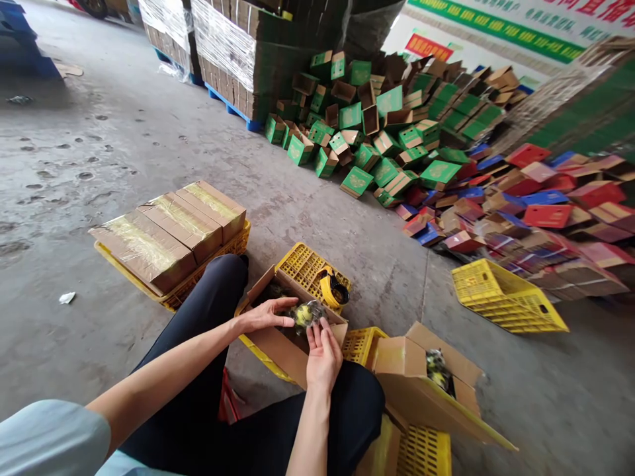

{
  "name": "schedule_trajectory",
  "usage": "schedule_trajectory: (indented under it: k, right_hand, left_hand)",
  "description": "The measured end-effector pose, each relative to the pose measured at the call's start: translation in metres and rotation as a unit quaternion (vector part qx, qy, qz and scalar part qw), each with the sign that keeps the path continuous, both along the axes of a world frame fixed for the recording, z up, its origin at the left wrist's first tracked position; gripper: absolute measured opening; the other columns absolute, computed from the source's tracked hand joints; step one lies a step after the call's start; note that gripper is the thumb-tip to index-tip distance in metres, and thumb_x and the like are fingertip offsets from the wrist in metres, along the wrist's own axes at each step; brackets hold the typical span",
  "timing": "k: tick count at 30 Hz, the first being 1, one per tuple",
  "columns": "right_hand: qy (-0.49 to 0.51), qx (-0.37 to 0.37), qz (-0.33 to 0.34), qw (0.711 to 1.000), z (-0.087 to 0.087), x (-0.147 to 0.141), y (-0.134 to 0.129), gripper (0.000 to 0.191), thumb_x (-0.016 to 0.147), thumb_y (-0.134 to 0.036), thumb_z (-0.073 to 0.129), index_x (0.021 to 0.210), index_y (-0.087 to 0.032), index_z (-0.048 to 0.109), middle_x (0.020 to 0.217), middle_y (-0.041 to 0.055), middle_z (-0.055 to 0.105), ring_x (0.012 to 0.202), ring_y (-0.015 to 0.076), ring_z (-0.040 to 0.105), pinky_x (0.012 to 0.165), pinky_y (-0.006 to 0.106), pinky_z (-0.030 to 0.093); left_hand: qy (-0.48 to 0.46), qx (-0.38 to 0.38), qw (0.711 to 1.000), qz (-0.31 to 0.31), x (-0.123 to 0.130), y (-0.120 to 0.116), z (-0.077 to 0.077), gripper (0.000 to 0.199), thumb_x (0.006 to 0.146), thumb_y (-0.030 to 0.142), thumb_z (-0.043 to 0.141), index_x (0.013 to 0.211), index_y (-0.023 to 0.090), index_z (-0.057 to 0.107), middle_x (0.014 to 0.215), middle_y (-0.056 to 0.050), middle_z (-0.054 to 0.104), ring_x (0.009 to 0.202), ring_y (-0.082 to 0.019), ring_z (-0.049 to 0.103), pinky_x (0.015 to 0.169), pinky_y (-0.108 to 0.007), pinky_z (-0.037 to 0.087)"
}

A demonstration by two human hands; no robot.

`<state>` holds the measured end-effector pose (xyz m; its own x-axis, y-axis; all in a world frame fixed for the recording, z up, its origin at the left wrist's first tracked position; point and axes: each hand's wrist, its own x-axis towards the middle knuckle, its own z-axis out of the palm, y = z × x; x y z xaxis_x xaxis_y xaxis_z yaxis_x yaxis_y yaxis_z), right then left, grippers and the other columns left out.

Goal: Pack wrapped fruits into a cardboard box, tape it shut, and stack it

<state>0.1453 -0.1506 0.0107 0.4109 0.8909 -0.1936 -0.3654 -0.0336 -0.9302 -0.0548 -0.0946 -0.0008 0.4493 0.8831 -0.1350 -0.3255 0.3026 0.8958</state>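
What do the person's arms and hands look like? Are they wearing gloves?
No gloves! The left hand and right hand are both bare, and I can't see a watch or bracelet on either wrist. A loose, light blue sleeve covers the upper left arm, leaving the forearm bare. The right sleeve is out of view.

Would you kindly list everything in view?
Wrapped item: one, yellow-green, centre
Open cartons: two, brown, centre and right
Crates: several, yellow, floor
Tape dispenser: one, yellow-black, middle crate
Taped cartons: three, brown, left crate
Heaped boxes: many, green, rear
More boxes: many, red and blue, right
Cardboard stacks: several, brown, rear
Wall signs: several, multicoloured, rear
Scrap: one, white, left
Left hand: one, bare, centre
Right hand: one, bare, centre
Legs: two, dark trousers, foreground
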Motion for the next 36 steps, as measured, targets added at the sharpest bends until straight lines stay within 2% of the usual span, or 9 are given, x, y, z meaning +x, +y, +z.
schedule_trajectory:
  k: [2, 4, 7, 11, 16, 22, 27, 32, 36]
  right_hand:
    - [0.028, -0.003, 0.02, 0.999, 0.002, -0.003, 0.0, 0.039, 0.075, -0.046, 0.084, 0.103, -0.019, 0.079, 0.133, 0.015, 0.072, 0.11, 0.0305, 0.074, 0.098, 0.056, 0.06]
    - [0.042, -0.004, 0.042, 0.998, 0.004, -0.006, 0.0, 0.039, 0.076, -0.046, 0.084, 0.105, -0.02, 0.078, 0.133, 0.0146, 0.072, 0.108, 0.029, 0.074, 0.098, 0.054, 0.06]
    - [0.011, 0.002, 0.064, 0.998, 0.005, -0.007, 0.0, 0.052, 0.081, -0.047, 0.079, 0.127, -0.023, 0.07, 0.137, 0.0138, 0.068, 0.114, 0.0284, 0.072, 0.097, 0.05, 0.06]
    - [-0.067, 0.002, 0.065, 0.996, 0.005, -0.009, 0.003, 0.077, 0.083, -0.05, 0.076, 0.153, -0.031, 0.048, 0.154, 0.0127, 0.056, 0.135, 0.0309, 0.059, 0.099, 0.047, 0.059]
    - [-0.022, -0.032, 0.062, 0.997, 0.005, -0.01, 0.005, 0.058, 0.073, -0.051, 0.085, 0.123, -0.024, 0.071, 0.133, 0.0106, 0.072, 0.121, 0.0302, 0.068, 0.091, 0.04, 0.06]
    - [-0.014, -0.04, 0.04, 0.998, 0.005, -0.008, 0.004, 0.045, 0.068, -0.05, 0.089, 0.1, -0.021, 0.073, 0.108, 0.0078, 0.079, 0.099, 0.0252, 0.073, 0.074, 0.033, 0.06]
    - [-0.017, -0.046, 0.012, 0.999, -0.001, -0.006, 0.004, 0.042, 0.072, -0.051, 0.087, 0.098, -0.022, 0.07, 0.108, 0.0068, 0.078, 0.107, 0.0254, 0.071, 0.082, 0.035, 0.061]
    - [-0.074, -0.032, 0.07, 0.994, 0.002, -0.006, 0.003, 0.058, 0.074, -0.052, 0.085, 0.124, -0.024, 0.071, 0.127, 0.0102, 0.074, 0.116, 0.0275, 0.069, 0.091, 0.039, 0.059]
    - [-0.126, -0.083, 0.074, 0.986, 0.002, -0.008, 0.001, 0.054, 0.075, -0.058, 0.082, 0.112, -0.019, 0.079, 0.108, 0.0096, 0.08, 0.1, 0.027, 0.073, 0.084, 0.034, 0.059]
  left_hand:
    - [-0.01, 0.017, 0.999, -0.026, 0.0, -0.002, 0.005, 0.083, 0.068, 0.038, 0.096, 0.143, 0.024, 0.064, 0.152, -0.012, 0.058, 0.142, -0.033, 0.051, 0.116, -0.042, 0.04]
    - [-0.023, 0.024, 0.998, -0.059, -0.001, -0.004, 0.011, 0.076, 0.075, 0.043, 0.091, 0.143, 0.022, 0.065, 0.143, -0.013, 0.064, 0.131, -0.032, 0.059, 0.106, -0.04, 0.048]
    - [-0.032, 0.021, 0.996, -0.076, -0.004, -0.005, 0.015, 0.068, 0.082, 0.049, 0.084, 0.14, 0.018, 0.067, 0.126, -0.014, 0.072, 0.105, -0.027, 0.069, 0.086, -0.034, 0.055]
    - [-0.017, 0.026, 0.996, -0.08, -0.006, -0.006, 0.01, 0.068, 0.084, 0.05, 0.082, 0.141, 0.016, 0.066, 0.116, -0.012, 0.074, 0.09, -0.02, 0.067, 0.077, -0.028, 0.051]
    - [0.023, 0.028, 0.991, -0.128, -0.007, -0.008, 0.005, 0.065, 0.086, 0.055, 0.078, 0.137, 0.016, 0.071, 0.102, -0.009, 0.076, 0.069, -0.013, 0.058, 0.064, -0.024, 0.044]
    - [0.049, 0.027, 0.991, -0.123, -0.007, -0.006, 0.004, 0.061, 0.084, 0.06, 0.078, 0.122, 0.013, 0.078, 0.086, -0.006, 0.072, 0.061, -0.01, 0.049, 0.058, -0.023, 0.034]
    - [0.04, -0.01, 0.999, -0.034, -0.003, -0.002, 0.0, 0.053, 0.076, 0.057, 0.086, 0.098, 0.01, 0.078, 0.078, -0.004, 0.068, 0.064, -0.011, 0.052, 0.062, -0.023, 0.039]
    - [0.048, -0.013, 0.999, 0.012, -0.004, 0.001, -0.001, 0.049, 0.069, 0.054, 0.091, 0.087, 0.011, 0.076, 0.074, -0.002, 0.067, 0.064, -0.011, 0.054, 0.065, -0.024, 0.041]
    - [0.069, -0.003, 0.998, 0.014, -0.005, 0.001, 0.0, 0.048, 0.069, 0.054, 0.09, 0.086, 0.012, 0.076, 0.07, -0.001, 0.066, 0.06, -0.01, 0.05, 0.06, -0.023, 0.035]
